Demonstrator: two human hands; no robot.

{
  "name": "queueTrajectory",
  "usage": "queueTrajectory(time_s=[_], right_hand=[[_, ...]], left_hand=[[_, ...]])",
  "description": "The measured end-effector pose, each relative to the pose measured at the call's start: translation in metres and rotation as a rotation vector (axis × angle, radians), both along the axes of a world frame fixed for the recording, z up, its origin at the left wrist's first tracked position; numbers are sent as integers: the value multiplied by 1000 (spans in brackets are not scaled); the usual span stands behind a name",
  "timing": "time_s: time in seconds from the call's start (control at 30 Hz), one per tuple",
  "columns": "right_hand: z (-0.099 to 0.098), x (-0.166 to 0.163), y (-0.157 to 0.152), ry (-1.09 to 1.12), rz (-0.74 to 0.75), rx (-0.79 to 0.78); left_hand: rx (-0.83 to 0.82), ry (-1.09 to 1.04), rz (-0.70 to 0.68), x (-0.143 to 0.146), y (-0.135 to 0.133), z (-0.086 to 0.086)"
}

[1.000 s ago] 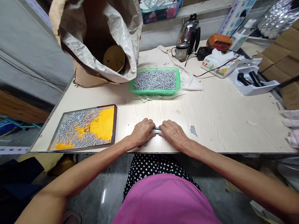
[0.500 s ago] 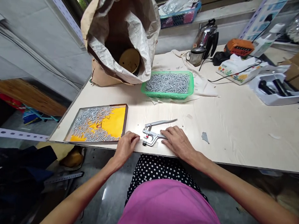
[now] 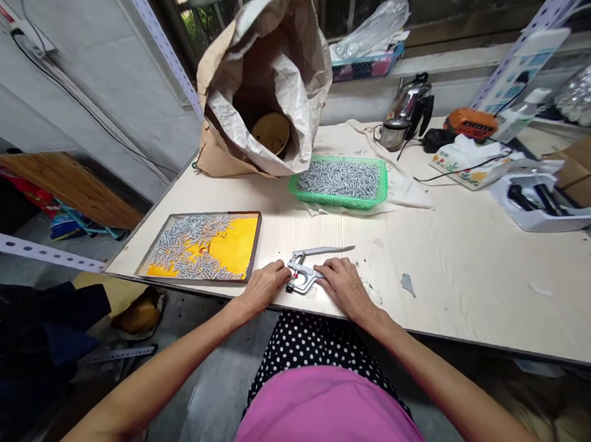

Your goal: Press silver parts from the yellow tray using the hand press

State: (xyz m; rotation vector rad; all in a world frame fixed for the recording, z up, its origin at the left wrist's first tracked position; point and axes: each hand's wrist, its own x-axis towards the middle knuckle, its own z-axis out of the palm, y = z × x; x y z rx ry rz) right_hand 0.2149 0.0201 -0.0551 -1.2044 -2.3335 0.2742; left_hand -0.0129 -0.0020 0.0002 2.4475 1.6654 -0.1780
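Note:
Silver snap pliers (image 3: 306,270) lie on the pale table near its front edge, handles spread apart. My right hand (image 3: 342,285) rests over the lower handle, fingers curled onto it. My left hand (image 3: 265,287) touches the jaw end of the pliers with its fingertips pinched together; whether it holds a small part is hidden. To the left lies a framed yellow tray (image 3: 234,244) with many small silver metal pieces. A green basket (image 3: 339,198) full of the same pieces stands further back.
A large open paper sack (image 3: 268,86) with a round tin inside stands at the back left. A kettle (image 3: 407,111), an orange device (image 3: 470,123), a tissue box (image 3: 464,158) and a white tape dispenser (image 3: 542,199) sit at the back right. Cloth (image 3: 408,184) lies under the basket.
Both hands covered the pliers a second ago. The left hand then drew back, exposing the tool, and now it has returned to the jaw end. The camera view has shifted left.

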Motion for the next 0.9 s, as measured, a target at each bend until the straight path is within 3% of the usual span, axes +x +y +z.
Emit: queueTrajectory(time_s=[0.1, 0.17, 0.37, 0.47, 0.57, 0.77, 0.9], right_hand=[[1, -2, -1, 20, -3, 24], [1, -5, -2, 33, -4, 44], [-1, -9, 0, 68, -30, 97], [-2, -8, 0, 72, -31, 105], [-5, -6, 0, 57, -10, 108], [-17, -2, 3, 57, 38, 117], [-23, -1, 4, 85, 56, 136]], left_hand=[[25, 82, 100, 1, -4, 14], [73, 86, 142, 5, 8, 33], [590, -120, 183, 41, 87, 136], [705, -184, 217, 37, 101, 160], [652, -180, 274, -3, 96, 145], [272, -11, 603, -118, 64, 78], [172, 2, 568, -148, 54, 43]])
